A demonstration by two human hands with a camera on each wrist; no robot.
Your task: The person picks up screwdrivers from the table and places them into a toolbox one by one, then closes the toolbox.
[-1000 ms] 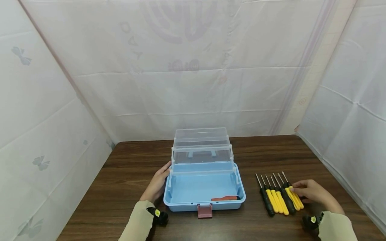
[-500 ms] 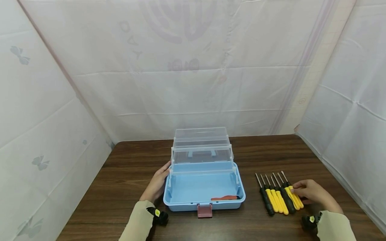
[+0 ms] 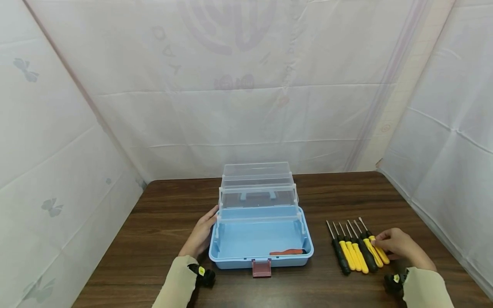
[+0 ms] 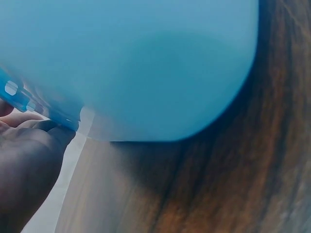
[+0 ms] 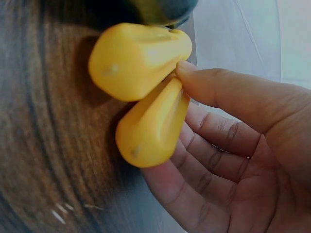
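A light blue toolbox (image 3: 229,260) stands with its clear lid and trays raised at the back. My left hand (image 3: 200,235) holds the toolbox by its left side, near the back corner; the left wrist view shows the fingers at the rim and the blue wall (image 4: 170,73) close up. To the right lies a row of several screwdrivers with yellow or black handles. My right hand (image 3: 402,247) pinches the outermost yellow-handled screwdriver (image 5: 153,128) between thumb and fingers. Close beside it is another yellow-handled screwdriver (image 5: 126,63), with the thumb tip right by its handle.
An orange-red handled tool (image 3: 286,252) lies inside the toolbox along its front wall. A pink latch (image 3: 261,268) hangs at the front. A black-handled screwdriver (image 3: 341,258) ends the row on the left. White sheeting (image 3: 246,119) encloses the dark wooden table (image 3: 161,214).
The outermost yellow-handled screwdriver has swung slightly away from its neighbour, its handle now further right. My right hand has shifted a little with it. My left hand and the toolbox have stayed put.
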